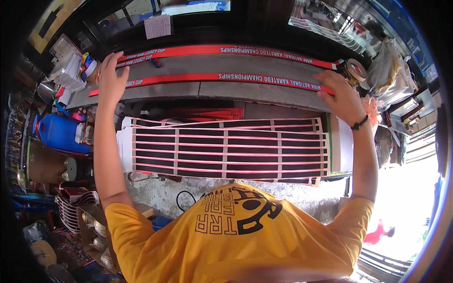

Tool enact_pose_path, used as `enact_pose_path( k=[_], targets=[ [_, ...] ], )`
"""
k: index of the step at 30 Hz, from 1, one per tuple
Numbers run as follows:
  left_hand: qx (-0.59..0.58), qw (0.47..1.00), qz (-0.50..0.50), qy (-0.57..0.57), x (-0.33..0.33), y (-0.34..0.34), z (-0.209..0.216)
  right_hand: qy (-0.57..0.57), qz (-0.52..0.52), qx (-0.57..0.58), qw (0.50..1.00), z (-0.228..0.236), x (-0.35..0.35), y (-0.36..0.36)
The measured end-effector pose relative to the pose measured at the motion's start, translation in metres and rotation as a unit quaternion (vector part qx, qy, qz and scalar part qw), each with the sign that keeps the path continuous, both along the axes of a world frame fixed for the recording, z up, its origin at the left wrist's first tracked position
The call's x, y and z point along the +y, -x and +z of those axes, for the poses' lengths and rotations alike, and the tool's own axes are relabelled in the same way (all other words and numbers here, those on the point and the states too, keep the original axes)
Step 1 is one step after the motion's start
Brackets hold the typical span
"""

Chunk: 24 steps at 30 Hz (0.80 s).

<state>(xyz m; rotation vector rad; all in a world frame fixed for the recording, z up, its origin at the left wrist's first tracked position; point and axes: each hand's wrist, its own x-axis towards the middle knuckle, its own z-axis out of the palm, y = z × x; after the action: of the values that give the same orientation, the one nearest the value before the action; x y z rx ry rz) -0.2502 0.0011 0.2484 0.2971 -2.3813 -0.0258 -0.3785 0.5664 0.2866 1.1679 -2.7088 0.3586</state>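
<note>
Two long red ribbon straps with white lettering lie across a grey ledge: a front strap [198, 77] and a back strap [198, 50]. Over the left end of the front strap, my left hand [112, 80] reaches with its fingers apart, fingertips by the back strap's left end. My right hand [342, 96] rests at the front strap's right end. Its thumb and fingers are spread to either side of the strap. Closer to me lies a stack of white sheets [226, 146] printed with black bands and thin pink stripes.
A blue container [61, 133] and white boxes [71, 70] crowd the left. At right are a tape roll [356, 70] and clear plastic bags [389, 70]. More red straps [207, 114] lie under the ledge. A person in red [376, 233] shows at lower right.
</note>
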Motion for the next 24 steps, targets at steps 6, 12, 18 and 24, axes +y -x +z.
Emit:
enact_pose_path(
  k=[6,12,18,24],
  targets=[
    [-0.010,0.979,-0.155,-0.131,0.127,-0.077,0.012,0.048,0.120,0.102,0.986,0.074,-0.044,-0.132],
    [-0.252,0.898,-0.274,-0.234,0.186,-0.119,-0.024,0.029,0.142,0.157,0.977,0.099,-0.055,-0.220],
    [-0.459,0.848,-0.230,-0.130,0.201,-0.115,-0.114,-0.014,0.117,0.137,0.983,0.075,-0.001,-0.238],
    [-0.592,0.771,-0.218,-0.079,0.220,-0.120,-0.193,-0.036,0.093,0.124,0.987,0.070,0.039,-0.253]
  ],
)
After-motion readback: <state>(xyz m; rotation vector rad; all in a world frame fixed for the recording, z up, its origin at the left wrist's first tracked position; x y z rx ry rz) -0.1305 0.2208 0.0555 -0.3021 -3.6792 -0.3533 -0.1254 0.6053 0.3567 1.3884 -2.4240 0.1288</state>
